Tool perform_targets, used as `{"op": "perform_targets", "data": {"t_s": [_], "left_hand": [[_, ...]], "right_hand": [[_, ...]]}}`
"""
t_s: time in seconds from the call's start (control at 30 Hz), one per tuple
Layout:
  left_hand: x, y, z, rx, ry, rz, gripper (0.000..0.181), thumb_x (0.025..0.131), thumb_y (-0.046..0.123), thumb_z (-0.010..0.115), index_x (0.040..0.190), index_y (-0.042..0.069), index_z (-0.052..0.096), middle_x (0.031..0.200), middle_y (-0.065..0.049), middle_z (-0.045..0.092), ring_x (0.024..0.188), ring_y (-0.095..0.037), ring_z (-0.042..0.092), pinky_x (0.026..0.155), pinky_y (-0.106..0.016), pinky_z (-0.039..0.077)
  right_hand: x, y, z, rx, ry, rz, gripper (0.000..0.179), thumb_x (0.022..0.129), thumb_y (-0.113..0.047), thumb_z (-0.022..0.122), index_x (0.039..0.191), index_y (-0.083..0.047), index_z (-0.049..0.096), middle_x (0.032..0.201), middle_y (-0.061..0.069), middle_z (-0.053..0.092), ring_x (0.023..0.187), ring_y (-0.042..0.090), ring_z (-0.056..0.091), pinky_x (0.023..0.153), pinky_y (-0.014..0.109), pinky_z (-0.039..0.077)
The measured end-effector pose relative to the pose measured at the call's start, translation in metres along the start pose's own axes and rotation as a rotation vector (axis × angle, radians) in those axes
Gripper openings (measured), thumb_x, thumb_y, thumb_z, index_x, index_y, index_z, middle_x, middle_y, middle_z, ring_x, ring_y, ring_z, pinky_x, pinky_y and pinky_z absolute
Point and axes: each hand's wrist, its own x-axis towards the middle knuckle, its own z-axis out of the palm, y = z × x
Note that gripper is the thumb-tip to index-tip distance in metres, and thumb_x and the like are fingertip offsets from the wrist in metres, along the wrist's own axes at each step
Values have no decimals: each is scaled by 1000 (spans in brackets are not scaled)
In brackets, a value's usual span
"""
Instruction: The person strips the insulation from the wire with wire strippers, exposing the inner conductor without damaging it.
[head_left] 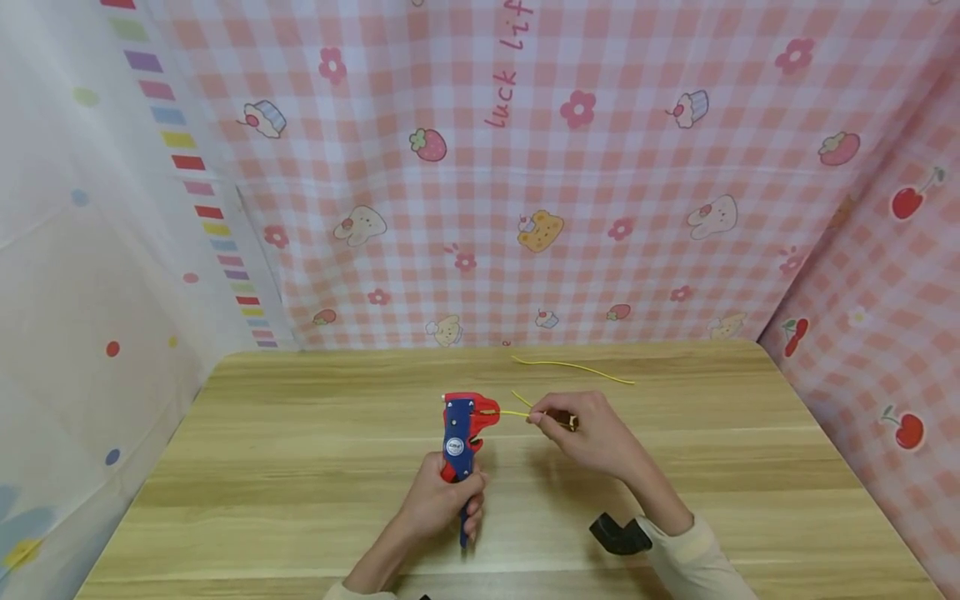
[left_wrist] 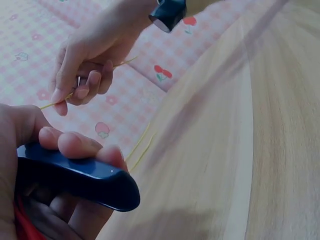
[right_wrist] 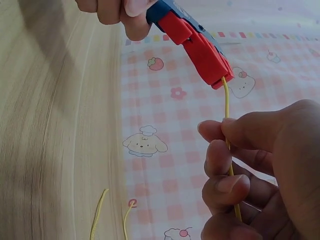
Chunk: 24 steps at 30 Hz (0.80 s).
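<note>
My left hand (head_left: 442, 497) grips the handles of a blue and red wire stripper (head_left: 457, 429), held upright with its red head turned to the right. Between thumb and forefinger my right hand (head_left: 592, 427) pinches a yellow wire (head_left: 513, 413). In the right wrist view the wire (right_wrist: 227, 100) runs straight from the red nose of the stripper (right_wrist: 207, 60) down through the curled right fingers. Its far end lies inside the stripper's mouth, out of sight. The left wrist view shows the left fingers (left_wrist: 75, 145) wrapped around the dark blue handle (left_wrist: 80, 172).
Two loose yellow wires lie toward the back of the wooden table (head_left: 300, 467); one wire (head_left: 573, 365) is in full view, while the right hand partly covers the other wire (head_left: 521, 398). A checked pink cloth (head_left: 450, 192) hangs behind the table.
</note>
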Motion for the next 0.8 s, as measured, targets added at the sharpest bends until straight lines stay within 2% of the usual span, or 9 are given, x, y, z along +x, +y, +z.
{"op": "perform_targets", "data": {"t_s": [0.4, 0.8], "left_hand": [[0, 1, 2, 9, 15, -8, 14, 96, 2, 58, 85, 5, 50, 55, 1, 51, 42, -14, 54, 45, -30, 52], [2, 2, -6, -3, -104, 0, 8, 100, 4, 57, 97, 0, 51, 63, 0, 60, 50, -15, 61, 55, -35, 61]], "right_hand": [[-1, 2, -1, 16, 11, -13, 9, 98, -22, 71, 92, -24, 77, 73, -10, 66, 60, 1, 47, 54, 22, 43], [0, 6, -2, -2, 47, -30, 7, 95, -17, 74, 91, -21, 79, 80, -11, 73, 63, 1, 51, 57, 21, 46]]}}
